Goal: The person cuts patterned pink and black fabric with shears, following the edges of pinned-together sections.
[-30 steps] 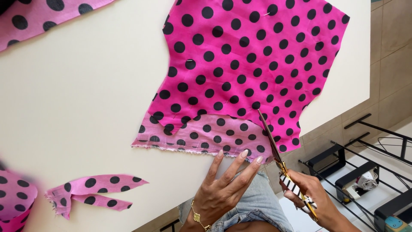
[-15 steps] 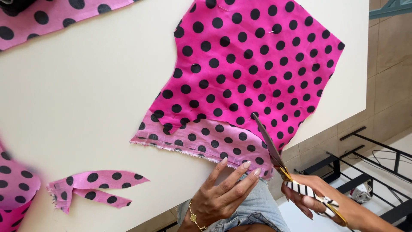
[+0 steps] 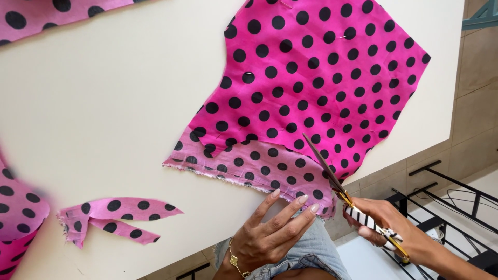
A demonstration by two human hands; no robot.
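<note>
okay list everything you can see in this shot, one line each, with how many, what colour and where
large fabric piece: one, bright pink with black dots, paler underside folded up along its lower edge, centre right of the table
scissors: one, dark blades, gold and black-and-white striped handles, blades in the fabric's lower right edge
fabric scrap: one, pink dotted, lower left on the table
other fabric pieces: two, pink dotted, top left and far left edges
table: one, cream
metal rack: black, on the floor at right
bracelet: one, gold, left wrist
left hand: fingertips at the fabric's lower edge
right hand: gripping the scissor handles
</note>
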